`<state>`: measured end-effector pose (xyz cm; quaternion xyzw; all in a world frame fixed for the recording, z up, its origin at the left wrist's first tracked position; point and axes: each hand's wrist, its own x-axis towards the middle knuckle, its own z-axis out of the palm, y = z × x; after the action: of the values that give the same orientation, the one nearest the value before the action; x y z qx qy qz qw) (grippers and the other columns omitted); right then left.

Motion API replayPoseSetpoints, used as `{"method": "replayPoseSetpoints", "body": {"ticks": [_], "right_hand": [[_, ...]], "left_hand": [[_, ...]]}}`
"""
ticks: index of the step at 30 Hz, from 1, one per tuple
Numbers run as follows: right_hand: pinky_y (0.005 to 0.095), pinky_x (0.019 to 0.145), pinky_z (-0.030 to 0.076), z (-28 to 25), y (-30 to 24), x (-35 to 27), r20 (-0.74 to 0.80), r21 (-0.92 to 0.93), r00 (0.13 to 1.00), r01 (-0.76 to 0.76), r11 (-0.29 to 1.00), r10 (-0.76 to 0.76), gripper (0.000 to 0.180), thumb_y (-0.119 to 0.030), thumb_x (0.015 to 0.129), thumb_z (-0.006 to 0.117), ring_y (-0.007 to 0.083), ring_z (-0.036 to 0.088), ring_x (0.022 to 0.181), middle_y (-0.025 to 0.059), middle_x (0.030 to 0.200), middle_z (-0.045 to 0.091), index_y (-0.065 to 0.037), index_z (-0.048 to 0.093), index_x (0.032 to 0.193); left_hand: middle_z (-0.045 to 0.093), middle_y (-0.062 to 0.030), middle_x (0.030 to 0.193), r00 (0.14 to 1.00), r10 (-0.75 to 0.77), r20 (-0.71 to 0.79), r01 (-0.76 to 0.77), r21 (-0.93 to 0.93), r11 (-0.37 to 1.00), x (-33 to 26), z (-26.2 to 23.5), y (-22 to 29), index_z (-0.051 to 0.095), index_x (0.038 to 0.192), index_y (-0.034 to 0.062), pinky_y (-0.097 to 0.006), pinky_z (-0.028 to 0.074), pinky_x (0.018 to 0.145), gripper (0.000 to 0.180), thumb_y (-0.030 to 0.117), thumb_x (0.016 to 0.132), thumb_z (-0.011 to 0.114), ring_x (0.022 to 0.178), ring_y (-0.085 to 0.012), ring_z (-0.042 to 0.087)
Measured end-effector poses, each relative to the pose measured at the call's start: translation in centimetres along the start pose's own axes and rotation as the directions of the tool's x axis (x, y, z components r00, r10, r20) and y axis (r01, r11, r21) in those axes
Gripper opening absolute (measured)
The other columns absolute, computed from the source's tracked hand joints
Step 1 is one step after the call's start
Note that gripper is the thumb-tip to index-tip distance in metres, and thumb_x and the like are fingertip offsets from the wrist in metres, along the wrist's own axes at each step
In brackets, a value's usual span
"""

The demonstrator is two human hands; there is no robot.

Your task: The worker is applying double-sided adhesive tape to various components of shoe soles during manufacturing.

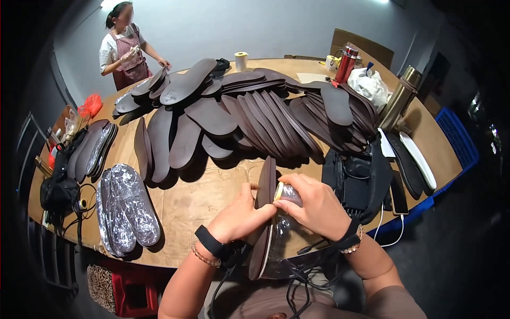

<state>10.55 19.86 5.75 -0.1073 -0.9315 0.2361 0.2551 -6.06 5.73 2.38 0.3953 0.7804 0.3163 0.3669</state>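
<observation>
- Two hands pinch one dark brown leather insole (264, 212) on edge: left hand (240, 217) grips leather, right hand (313, 204) grips clear plastic film (287, 234).
- Your film could crease or tear if you tug unevenly near the worktop's near edge (180, 260).

A large wooden table (212, 196) with a rounded edge fills the middle of the room. Behind the table stands a plain grey wall (239, 26), lit by a bright lamp (109, 4) at its upper left. Beyond the table's far right corner a brown board (366, 45) leans against that wall. Right of the table sits a blue plastic crate (457, 138). The floor (462, 239) around the table is dark.
</observation>
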Motion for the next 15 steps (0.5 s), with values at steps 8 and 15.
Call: {"method": "replayPoseSetpoints", "body": {"ticks": [8, 15], "right_hand": [[0.0476, 0.087, 0.054, -0.6, 1.9, 0.6, 0.23, 0.282, 0.973, -0.065, 0.957, -0.001, 0.036, -0.027, 0.1, 0.067, 0.0456, 0.067, 0.101, 0.0263, 0.107, 0.07, 0.0, 0.062, 0.123], [0.0391, 0.09, 0.054, 0.0, 1.3, -0.5, 0.348, 0.454, 0.917, 0.018, 0.891, -0.196, 0.043, -0.028, 0.096, 0.076, 0.0348, 0.069, 0.102, 0.0176, 0.111, 0.07, -0.001, 0.063, 0.125]], "left_hand": [[0.061, -0.0157, 0.122, 0.979, 0.194, 0.064, -0.183, -0.149, 0.972, 1.6, 0.6, -2.3, 0.011, 0.166, 0.0009, -0.033, 0.05, 0.092, 0.092, 0.021, 0.093, 0.063, 0.105, -0.0186, 0.06], [0.043, -0.0431, 0.147, 0.979, 0.196, 0.053, -0.19, -0.106, 0.976, -5.5, 1.4, -2.4, 0.009, 0.167, 0.0026, -0.05, 0.037, 0.119, 0.103, 0.044, 0.091, 0.063, 0.139, -0.0545, 0.045]]}}
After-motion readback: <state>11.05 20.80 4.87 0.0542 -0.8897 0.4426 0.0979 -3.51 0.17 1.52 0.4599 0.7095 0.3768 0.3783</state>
